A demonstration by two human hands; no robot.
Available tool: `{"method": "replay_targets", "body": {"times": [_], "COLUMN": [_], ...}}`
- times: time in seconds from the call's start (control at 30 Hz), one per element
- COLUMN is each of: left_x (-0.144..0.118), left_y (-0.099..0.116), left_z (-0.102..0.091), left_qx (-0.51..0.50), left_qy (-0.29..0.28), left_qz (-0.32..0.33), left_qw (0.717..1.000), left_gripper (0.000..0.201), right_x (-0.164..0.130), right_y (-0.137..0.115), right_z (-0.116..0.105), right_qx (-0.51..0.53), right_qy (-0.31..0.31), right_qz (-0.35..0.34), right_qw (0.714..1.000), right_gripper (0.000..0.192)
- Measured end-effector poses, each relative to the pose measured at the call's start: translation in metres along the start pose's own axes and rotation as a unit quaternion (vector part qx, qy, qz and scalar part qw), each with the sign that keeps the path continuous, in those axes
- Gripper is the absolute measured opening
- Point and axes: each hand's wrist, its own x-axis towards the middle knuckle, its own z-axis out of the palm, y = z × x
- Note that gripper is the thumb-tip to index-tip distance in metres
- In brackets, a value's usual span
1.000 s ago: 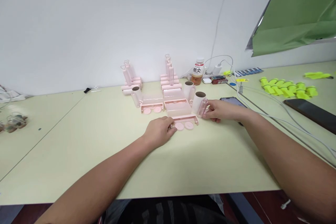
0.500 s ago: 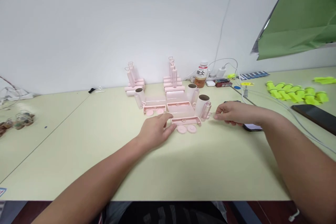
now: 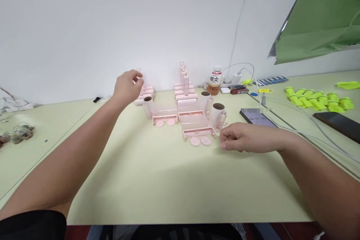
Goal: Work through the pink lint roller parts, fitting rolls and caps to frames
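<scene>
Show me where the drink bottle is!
In the head view, the drink bottle stands right of centre by the wall, between upright pink tubes and a small white object.

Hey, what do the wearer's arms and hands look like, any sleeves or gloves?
The left hand and right hand are gloveless, with bare forearms and no watch or bracelet visible. A black sleeve shows on the left arm; none shows on the right.

- I see my left arm [image 3: 87,150] stretched far forward, left hand [image 3: 128,87] raised, fingers curved, thumb and forefinger apart.
- My right forearm [image 3: 312,172] angles inward, right hand [image 3: 244,137] low, fingers curled.
</scene>
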Motion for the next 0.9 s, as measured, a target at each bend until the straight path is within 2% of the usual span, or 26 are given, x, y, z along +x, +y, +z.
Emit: {"method": "replay_targets", "body": {"times": [0.1,0.27,0.37,0.5,0.57,0.73,0.8,0.9], "left_x": [0.013,0.034,0.048,0.058,0.061,0.068,0.071,0.071], "left_y": [0.023,0.066,0.082,0.095,0.099,0.097,0.095,0.094], "left_z": [0.016,0.060,0.084,0.105,0.111,0.114,0.111,0.107], "left_qx": [-0.022,-0.025,-0.031,-0.066,-0.072,-0.065,-0.065,-0.072], "left_qy": [-0.067,-0.166,-0.185,-0.172,-0.159,-0.158,-0.157,-0.163], "left_qz": [0.038,0.100,0.089,0.054,0.044,0.035,0.029,0.023], "left_qw": [0.997,0.981,0.978,0.981,0.984,0.985,0.985,0.984], "left_gripper": [0.033,0.051,0.057,0.061,0.055,0.023,0.025,0.052], "right_x": [0.004,0.006,0.007,0.011,0.013,0.015,0.016,0.018], "right_y": [-0.007,-0.017,-0.021,-0.024,-0.025,-0.025,-0.024,-0.023], "right_z": [0.009,0.016,0.019,0.024,0.027,0.029,0.029,0.029], "right_qx": [-0.016,-0.044,-0.052,-0.066,-0.070,-0.065,-0.066,-0.069], "right_qy": [-0.020,-0.007,-0.005,0.004,0.010,0.012,0.011,0.010], "right_qz": [-0.019,-0.047,-0.056,-0.065,-0.071,-0.070,-0.066,-0.063], "right_qw": [0.999,0.998,0.997,0.996,0.995,0.995,0.996,0.996], "right_gripper": [0.034,0.028,0.027,0.024,0.022,0.021,0.021,0.020]}}
